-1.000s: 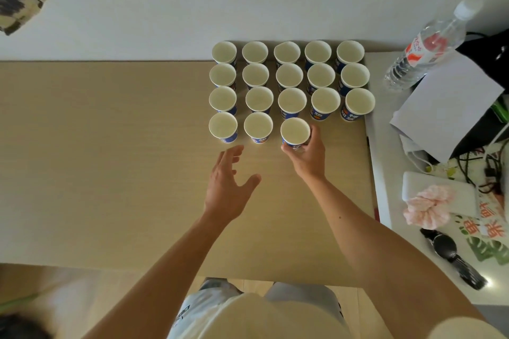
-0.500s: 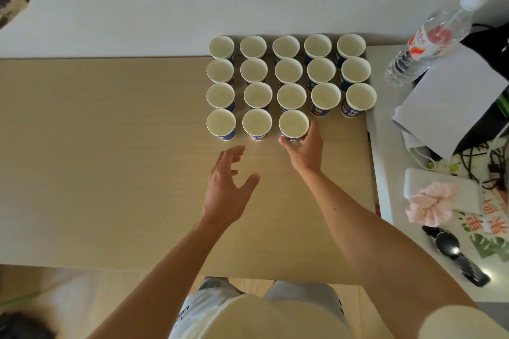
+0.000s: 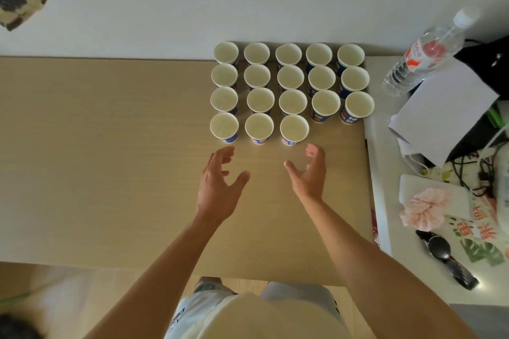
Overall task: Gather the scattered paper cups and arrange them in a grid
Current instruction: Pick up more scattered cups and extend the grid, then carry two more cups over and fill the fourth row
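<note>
Several white-and-blue paper cups (image 3: 291, 77) stand upright in neat rows at the far right of the tan table (image 3: 110, 159). The nearest row holds three cups; its rightmost cup (image 3: 294, 129) stands free. My right hand (image 3: 309, 173) hovers just in front of that cup, fingers loosely spread, holding nothing. My left hand (image 3: 220, 181) hovers beside it, below the front row's left cups, fingers spread and empty.
A white side table (image 3: 385, 173) adjoins on the right with a plastic water bottle (image 3: 424, 55), white paper (image 3: 446, 107), cables, a pink scrunchie (image 3: 424, 209) and a watch (image 3: 446, 259). The wall runs behind the cups.
My right hand let go of the rightmost front-row cup and drew back toward me. The left hand barely moved.
</note>
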